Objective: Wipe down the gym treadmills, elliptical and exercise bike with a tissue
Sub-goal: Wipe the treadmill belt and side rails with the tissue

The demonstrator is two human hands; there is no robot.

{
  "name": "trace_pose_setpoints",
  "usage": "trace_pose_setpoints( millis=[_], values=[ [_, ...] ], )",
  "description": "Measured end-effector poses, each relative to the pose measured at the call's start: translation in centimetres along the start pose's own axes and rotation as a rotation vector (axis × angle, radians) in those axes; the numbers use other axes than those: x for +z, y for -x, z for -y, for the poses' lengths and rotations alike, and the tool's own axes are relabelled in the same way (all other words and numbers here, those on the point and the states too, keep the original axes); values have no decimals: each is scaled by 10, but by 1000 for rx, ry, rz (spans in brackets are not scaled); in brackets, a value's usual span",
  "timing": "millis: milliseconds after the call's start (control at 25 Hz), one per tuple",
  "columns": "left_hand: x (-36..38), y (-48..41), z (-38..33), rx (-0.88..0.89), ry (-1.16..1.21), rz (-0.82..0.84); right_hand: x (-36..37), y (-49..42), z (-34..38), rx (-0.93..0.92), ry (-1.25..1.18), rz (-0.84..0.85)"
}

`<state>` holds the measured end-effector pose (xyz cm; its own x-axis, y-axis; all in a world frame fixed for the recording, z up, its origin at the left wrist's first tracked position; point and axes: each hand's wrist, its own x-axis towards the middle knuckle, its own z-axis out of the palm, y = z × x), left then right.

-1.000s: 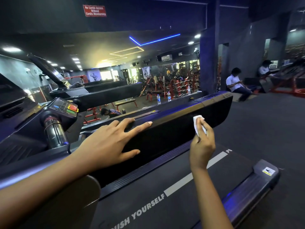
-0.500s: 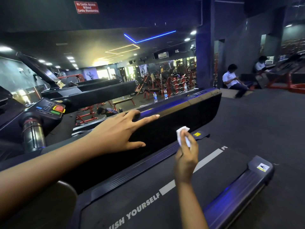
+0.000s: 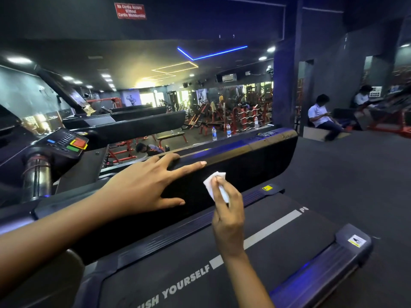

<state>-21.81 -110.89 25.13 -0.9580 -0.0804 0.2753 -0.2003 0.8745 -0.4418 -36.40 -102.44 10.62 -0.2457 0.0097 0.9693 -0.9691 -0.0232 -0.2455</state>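
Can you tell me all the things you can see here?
treadmill belt: one, black with a white stripe, bottom right
side rail: one, black, across the middle
tissue: one, white, at the side rail
console: one, black with red and green buttons, left
water bottles: three, clear, behind the side rail
sign: one, red, top wall
seated people: two, white shirts, far right
left grip: one, bare, flat on the side rail
right grip: one, bare, pinching the tissue

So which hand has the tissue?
The right hand pinches the tissue; the left hand rests flat on the treadmill panel, holding nothing.
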Motion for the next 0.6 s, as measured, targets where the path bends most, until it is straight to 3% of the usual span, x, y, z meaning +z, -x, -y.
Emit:
trace_pose_setpoints(
  millis=[120,320,440,600],
  values=[
    [1,0,0,13,-22,-52,-3,-14,-39,28,41,-66],
    [3,-1,0,5,-75,-77,-12,-42,-107,236,167,-152],
    [4,0,0,15,-40,-69,-23,-45,-104,353,129,-161],
    [2,-1,0,16,-86,-77,-15,-2,-31,74,-13,-48]
  ],
)
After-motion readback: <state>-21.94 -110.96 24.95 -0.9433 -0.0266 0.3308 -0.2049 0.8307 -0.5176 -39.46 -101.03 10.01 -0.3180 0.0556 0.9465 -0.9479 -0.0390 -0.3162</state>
